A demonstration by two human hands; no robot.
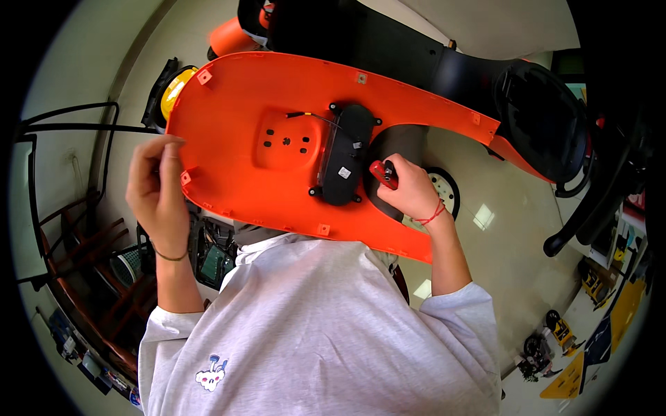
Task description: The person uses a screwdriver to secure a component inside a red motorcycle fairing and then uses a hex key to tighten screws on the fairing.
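Across my lap lies a large orange plastic body panel (229,104), its inner side with clips and a recess facing up. A black oblong unit (348,156) with corner tabs sits on it, and a thin cable (313,115) with a connector runs out to its left. My left hand (161,184) is at the panel's left rim, thumb and fingertips pinched together; whatever is between them is hidden. Closed in my right hand (413,191), beside the black unit, is a tool with a red and black handle (383,175); its working end cannot be made out.
Beyond the panel stands an orange and black scooter body (388,41) with a dark seat-like part (541,114). A wheel (444,191) shows at the right behind my hand. An open tool case (214,253) and wooden chair (87,263) are at lower left, a yellow helmet-like object (177,92) behind.
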